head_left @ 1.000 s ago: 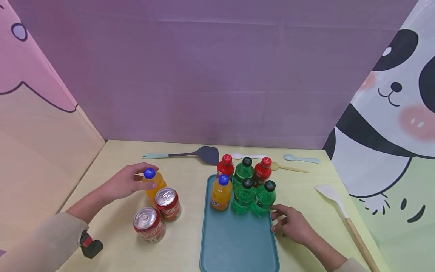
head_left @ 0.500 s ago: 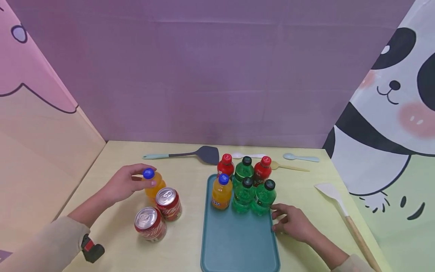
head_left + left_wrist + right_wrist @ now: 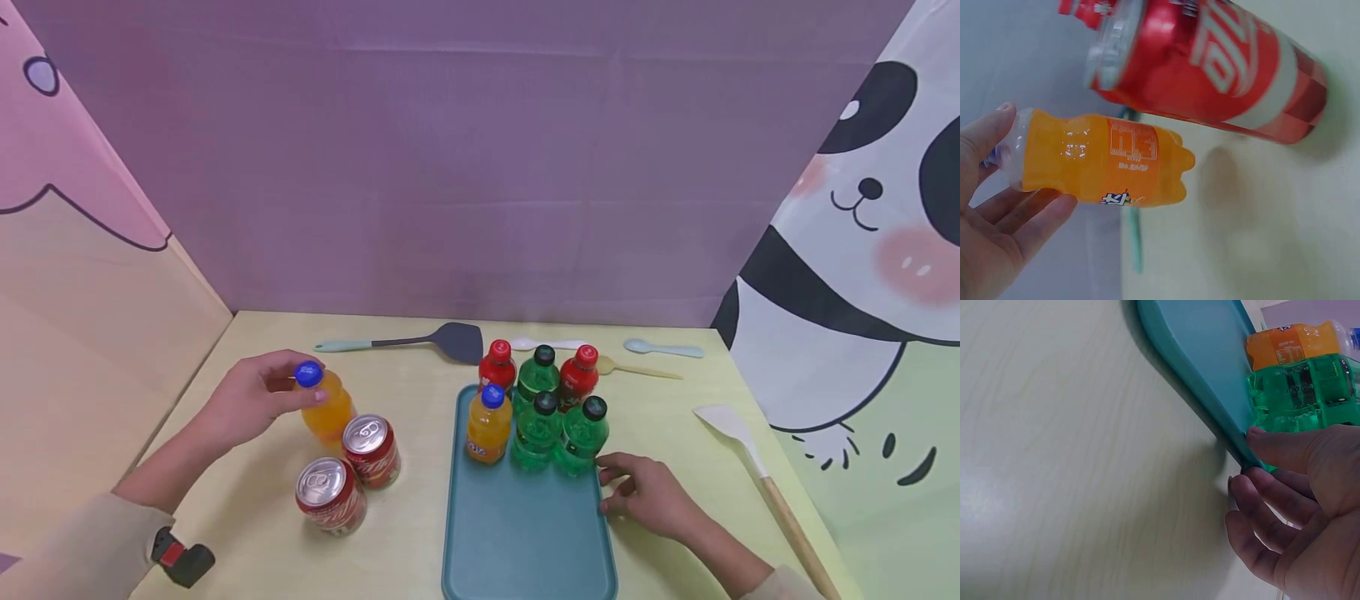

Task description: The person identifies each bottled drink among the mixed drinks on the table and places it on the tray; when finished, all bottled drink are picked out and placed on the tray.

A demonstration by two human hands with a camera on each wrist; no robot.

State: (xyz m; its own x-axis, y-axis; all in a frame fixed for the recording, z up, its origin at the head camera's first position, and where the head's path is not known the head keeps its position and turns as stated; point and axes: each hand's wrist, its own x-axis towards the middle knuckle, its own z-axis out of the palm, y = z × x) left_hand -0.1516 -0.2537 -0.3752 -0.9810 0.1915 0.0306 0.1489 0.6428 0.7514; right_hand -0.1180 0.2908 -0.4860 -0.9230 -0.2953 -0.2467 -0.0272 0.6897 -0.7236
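Observation:
My left hand (image 3: 251, 398) holds a small bottle of orange soda (image 3: 330, 412) with a blue cap by its neck. In the left wrist view that orange soda bottle (image 3: 1094, 159) is off the table, its shadow below. Two red soda cans (image 3: 371, 450) stand just right of and in front of it. My right hand (image 3: 651, 497) pinches the right rim of a teal tray (image 3: 528, 533), thumb on top. On the tray's far half stand another orange soda bottle (image 3: 488, 427), several green bottles (image 3: 536, 437) and two red-capped bottles (image 3: 579, 379).
Behind the tray lie a dark spatula (image 3: 457, 340), a pale blue spoon (image 3: 663, 348), a yellow spoon (image 3: 641, 369) and a partly hidden white utensil (image 3: 551, 343). A white spatula with a wooden handle (image 3: 787, 521) lies at the right. A purple cloth (image 3: 480, 183) hangs behind the table.
My left hand has raised the orange soda bottle and shifted it slightly left, away from the cans. The bottle now leans. My right hand stays at the tray rim.

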